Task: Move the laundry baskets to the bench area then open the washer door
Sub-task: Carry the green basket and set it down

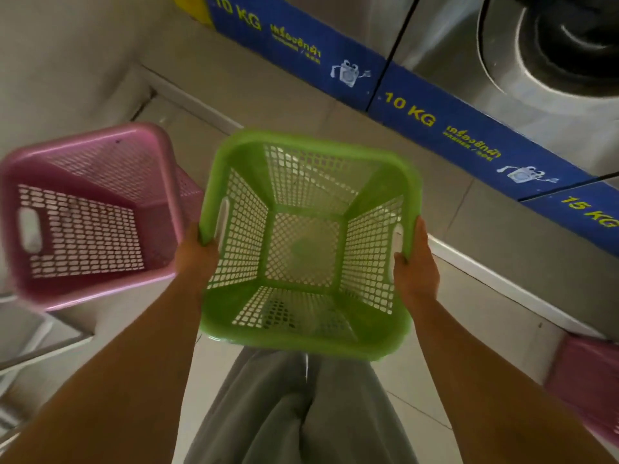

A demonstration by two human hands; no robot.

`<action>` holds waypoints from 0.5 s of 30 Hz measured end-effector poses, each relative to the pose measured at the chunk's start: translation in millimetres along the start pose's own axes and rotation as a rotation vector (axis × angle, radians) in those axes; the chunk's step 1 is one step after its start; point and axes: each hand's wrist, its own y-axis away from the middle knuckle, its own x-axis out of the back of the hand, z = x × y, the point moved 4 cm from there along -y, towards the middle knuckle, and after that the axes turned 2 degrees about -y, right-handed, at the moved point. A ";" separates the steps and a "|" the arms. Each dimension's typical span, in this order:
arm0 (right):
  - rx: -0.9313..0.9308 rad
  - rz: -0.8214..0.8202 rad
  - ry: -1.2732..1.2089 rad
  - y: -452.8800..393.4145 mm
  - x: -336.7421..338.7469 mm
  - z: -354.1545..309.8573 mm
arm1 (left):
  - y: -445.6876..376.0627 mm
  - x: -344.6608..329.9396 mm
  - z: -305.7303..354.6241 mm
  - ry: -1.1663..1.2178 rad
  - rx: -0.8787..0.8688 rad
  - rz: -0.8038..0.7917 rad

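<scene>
Gripping the green basket (306,242) by its side rims, left hand (196,254) and right hand (417,262) fingers curl closed.

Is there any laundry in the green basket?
No, the green basket, held by the left hand and right hand, is empty.

From my viewpoint: both forearms are bare, with no sleeves in view. The left hand (196,254) and right hand (417,267) wear no gloves or rings that I can make out. Loose grey trousers (294,410) cover both legs.
</scene>
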 end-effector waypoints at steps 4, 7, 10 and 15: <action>-0.008 -0.017 0.025 -0.7 -26.4 0.1 | -4.0 -7.0 -37.8 0.076 0.069 0.041; -0.013 -0.033 0.053 -11.1 -39.6 3.6 | -8.9 -23.3 -59.0 0.118 0.123 0.033; -0.003 -0.044 0.078 -27.4 -52.6 7.9 | -18.8 -41.5 -73.6 0.126 0.198 0.016; 0.029 -0.068 0.122 -55.4 -75.8 19.1 | -39.0 -74.1 -86.4 0.095 0.189 0.034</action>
